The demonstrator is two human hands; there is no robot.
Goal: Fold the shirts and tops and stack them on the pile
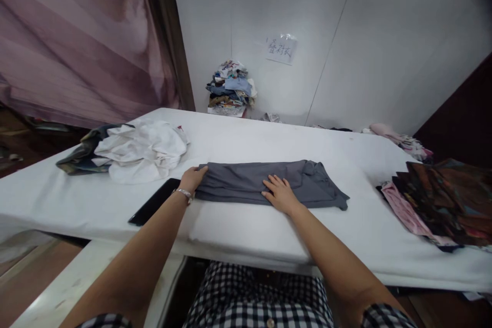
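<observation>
A dark grey shirt (246, 180) lies folded into a long strip across the white-covered table (246, 225), with its collar-like end on the right. At the strip's left end, my left hand (193, 179) pinches the edge of the cloth; a bracelet sits on that wrist. My right hand (280, 193) rests flat on the shirt right of its middle, fingers spread. A flat black board (156, 201) lies beside my left wrist, partly hidden by my forearm.
Crumpled white clothes (144, 148) and a dark camouflage-like garment (86, 151) lie at the left. Folded dark and pink clothes (449, 200) are stacked at the right. Behind the table rises a clothes pile (231, 87) by the wall. A pink curtain (84, 36) hangs at the left.
</observation>
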